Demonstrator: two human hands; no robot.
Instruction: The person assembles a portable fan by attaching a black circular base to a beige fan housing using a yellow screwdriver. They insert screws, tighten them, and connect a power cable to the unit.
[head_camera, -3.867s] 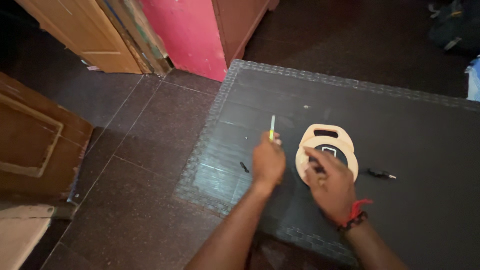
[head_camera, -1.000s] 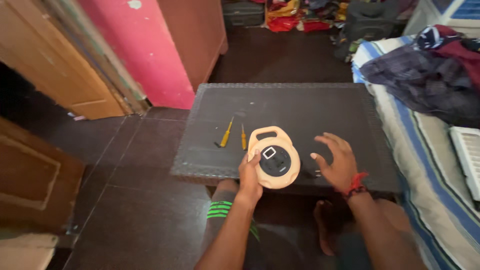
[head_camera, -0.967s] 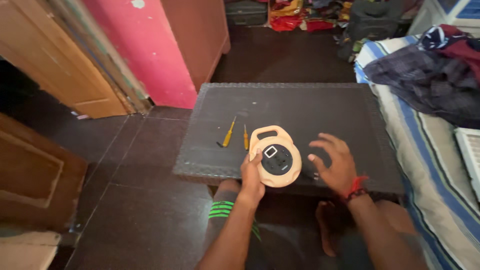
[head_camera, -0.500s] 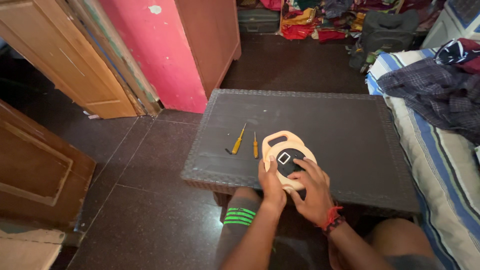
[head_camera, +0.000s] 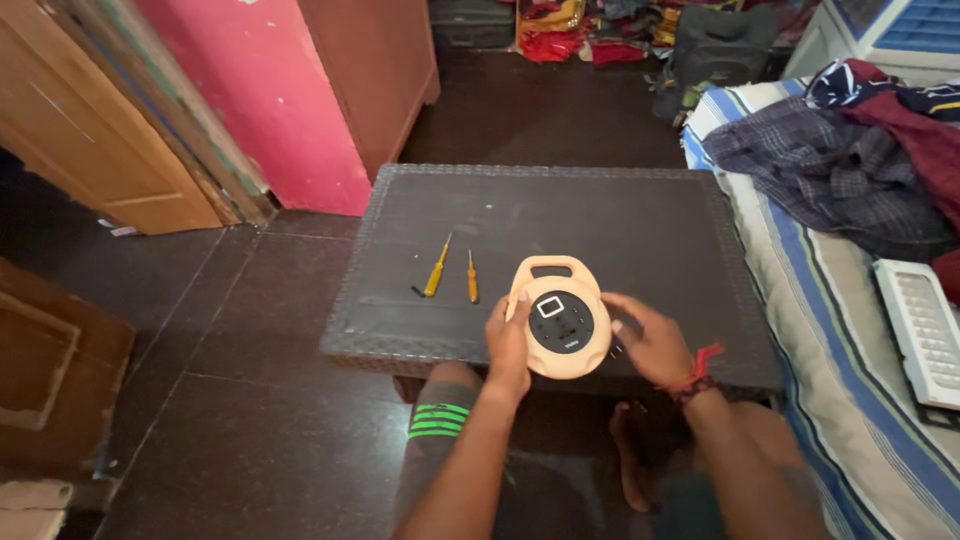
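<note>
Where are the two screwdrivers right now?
In the head view, both screwdrivers lie on the dark table, left of the peach cord reel held in both hands, nearer the left hand.

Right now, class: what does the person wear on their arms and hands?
Both forearms are bare, with no sleeves or gloves. The left hand wears nothing. The right hand has a red thread band with a loose tassel at the wrist, beside a dark beaded bracelet.

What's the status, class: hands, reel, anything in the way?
Left hand gripping round cord reel at its left edge. Right hand cupping its right side. Two screwdrivers lie apart on the table; nothing blocking.
</note>
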